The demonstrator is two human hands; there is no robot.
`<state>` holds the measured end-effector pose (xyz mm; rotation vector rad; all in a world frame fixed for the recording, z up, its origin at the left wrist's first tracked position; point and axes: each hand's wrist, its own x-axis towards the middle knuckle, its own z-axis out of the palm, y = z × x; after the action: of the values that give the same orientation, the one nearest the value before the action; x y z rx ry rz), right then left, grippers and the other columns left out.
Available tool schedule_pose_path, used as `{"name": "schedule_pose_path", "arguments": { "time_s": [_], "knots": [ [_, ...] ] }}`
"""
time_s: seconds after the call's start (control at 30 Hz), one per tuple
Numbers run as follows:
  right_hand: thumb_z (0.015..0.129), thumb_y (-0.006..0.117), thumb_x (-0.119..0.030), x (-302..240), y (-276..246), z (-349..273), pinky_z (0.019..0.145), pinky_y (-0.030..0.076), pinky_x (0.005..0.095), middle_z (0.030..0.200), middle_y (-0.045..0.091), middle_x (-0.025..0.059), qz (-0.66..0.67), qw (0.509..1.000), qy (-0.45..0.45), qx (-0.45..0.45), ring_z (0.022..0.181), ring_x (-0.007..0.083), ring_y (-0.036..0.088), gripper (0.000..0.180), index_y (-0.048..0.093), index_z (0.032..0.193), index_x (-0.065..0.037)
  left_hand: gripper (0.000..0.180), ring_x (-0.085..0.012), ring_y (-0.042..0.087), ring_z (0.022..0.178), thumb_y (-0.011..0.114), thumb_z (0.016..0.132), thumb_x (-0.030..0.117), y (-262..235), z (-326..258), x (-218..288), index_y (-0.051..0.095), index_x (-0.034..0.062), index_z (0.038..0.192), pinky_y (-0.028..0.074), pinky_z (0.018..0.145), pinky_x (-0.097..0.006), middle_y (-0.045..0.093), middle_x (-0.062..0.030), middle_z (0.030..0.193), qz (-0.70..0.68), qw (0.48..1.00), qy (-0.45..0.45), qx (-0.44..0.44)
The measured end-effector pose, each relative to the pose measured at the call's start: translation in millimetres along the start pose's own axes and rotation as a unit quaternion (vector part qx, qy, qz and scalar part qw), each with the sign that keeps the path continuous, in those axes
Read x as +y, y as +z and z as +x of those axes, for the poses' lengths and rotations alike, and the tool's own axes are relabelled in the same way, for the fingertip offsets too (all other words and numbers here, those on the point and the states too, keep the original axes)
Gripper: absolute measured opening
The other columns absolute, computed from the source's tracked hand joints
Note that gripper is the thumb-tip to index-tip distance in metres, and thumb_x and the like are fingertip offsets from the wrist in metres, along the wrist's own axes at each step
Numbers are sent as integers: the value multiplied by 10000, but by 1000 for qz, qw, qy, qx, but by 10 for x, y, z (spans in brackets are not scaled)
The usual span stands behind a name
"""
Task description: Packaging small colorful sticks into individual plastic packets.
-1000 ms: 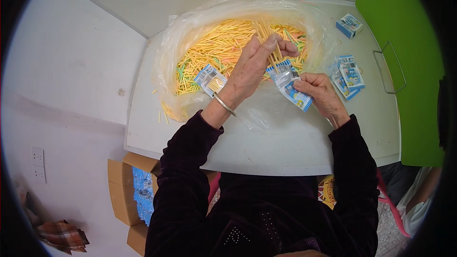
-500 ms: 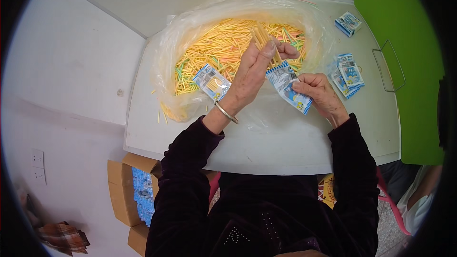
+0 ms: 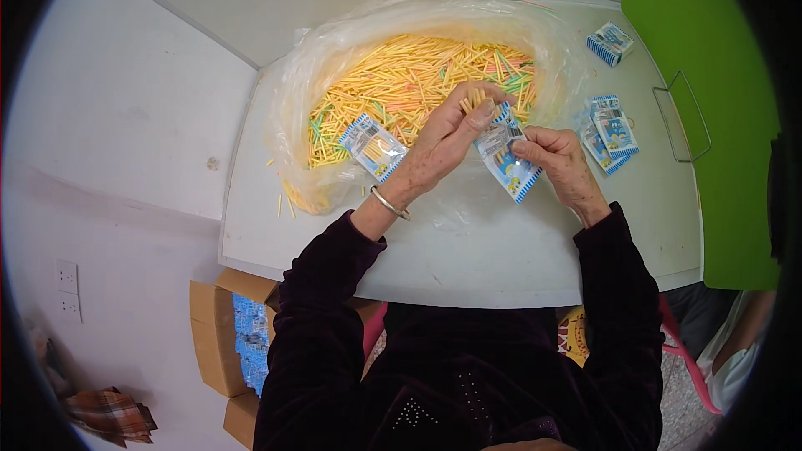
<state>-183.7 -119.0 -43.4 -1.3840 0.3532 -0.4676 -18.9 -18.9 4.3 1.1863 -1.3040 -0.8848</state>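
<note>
My left hand is closed round a small bundle of pale yellow snack sticks, held at the mouth of a blue-and-white packet. Some sticks show inside this packet through its clear part. My right hand pinches the packet's right side between thumb and fingers. Beyond both hands lies a large clear plastic bag, spread wide around a heap of loose sticks, mostly yellow with some pink and green. Another packet with sticks in it rests at the heap's near edge, beside my left wrist.
Several blue-striped packets lie at the right of the white table, with another packet farther back. A wire handle stands by the green panel. Below the table at left, a cardboard box holds many blue packets.
The stick bundle has gone lower, its lower ends now in the packet's mouth. My left hand has come down with it, and the packet has turned more upright in my right hand.
</note>
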Motion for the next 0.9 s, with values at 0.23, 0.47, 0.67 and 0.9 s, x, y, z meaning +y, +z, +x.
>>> {"name": "schedule_pose_path", "arguments": {
  "time_s": [0.23, 0.47, 0.67, 0.9],
  "knots": [
    [860, 598, -140, 41, 48, 38, 669, 410, 196, 802, 627, 1, 28, 998, -41, 49, 717, 43, 521, 228, 643, 1008, 28, 339, -197, 542, 989, 526, 907, 225, -70, -14, 20, 473, 16, 1169, 425, 865, -328, 571, -113, 1064, 219, 971, 97, 9],
    [861, 598, -139, 18, 46, 32, 688, 421, 193, 834, 636, 7, 11, 996, -51, 75, 743, 45, 535, 254, 632, 1050, 27, 251, -97, 543, 923, 526, 915, 152, -120, 35, 91, 548, -3, 1112, 448, 811, -241, 596, -41, 1003, 104, 994, 0, 37],
    [859, 593, -120, 21, 47, 23, 690, 419, 189, 832, 634, 7, -14, 997, -58, 55, 741, 44, 532, 240, 635, 1040, 31, 159, -70, 562, 852, 552, 894, 135, -108, 101, 173, 577, -3, 969, 462, 784, -242, 629, -38, 918, 103, 993, -58, 29],
    [859, 600, -125, 51, 113, 29, 689, 431, 178, 836, 644, 12, 12, 995, -54, 87, 752, 42, 540, 256, 628, 1060, 31, 157, -108, 571, 900, 562, 882, 162, -26, 152, 189, 602, 31, 958, 431, 833, -263, 642, -72, 975, -31, 993, -3, 117]
  ]
}}
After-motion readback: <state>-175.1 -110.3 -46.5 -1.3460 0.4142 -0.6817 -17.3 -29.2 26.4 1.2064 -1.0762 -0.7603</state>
